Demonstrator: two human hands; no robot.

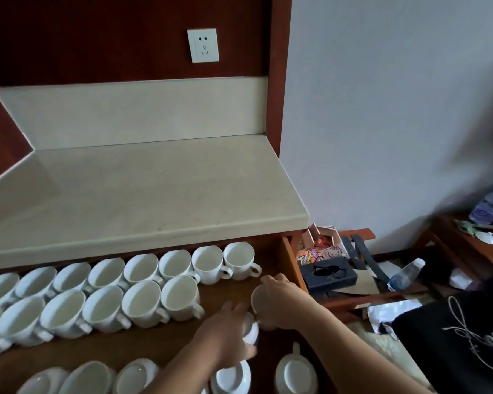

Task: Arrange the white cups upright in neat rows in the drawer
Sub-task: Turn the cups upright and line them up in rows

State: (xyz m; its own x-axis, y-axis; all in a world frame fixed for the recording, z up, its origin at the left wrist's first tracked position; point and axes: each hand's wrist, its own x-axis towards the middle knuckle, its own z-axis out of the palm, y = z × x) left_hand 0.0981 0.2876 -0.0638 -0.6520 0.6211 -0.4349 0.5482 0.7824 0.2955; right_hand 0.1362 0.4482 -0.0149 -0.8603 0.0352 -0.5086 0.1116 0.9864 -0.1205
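Two upright rows of white cups (143,282) are filling the drawer (293,260). The right grip (282,297) is curling round a loose cup (260,300) beside the second row, likely to extend it, and the left grip (225,332) is clasping an inverted cup (252,331).

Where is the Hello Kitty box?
Head view, right side: the Hello Kitty box sits just right of the drawer, behind the black box.

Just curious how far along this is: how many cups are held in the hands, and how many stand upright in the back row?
Held: 2, left cup in left hand, right cup in right hand
Upright back-row cups: 8
Total: 10
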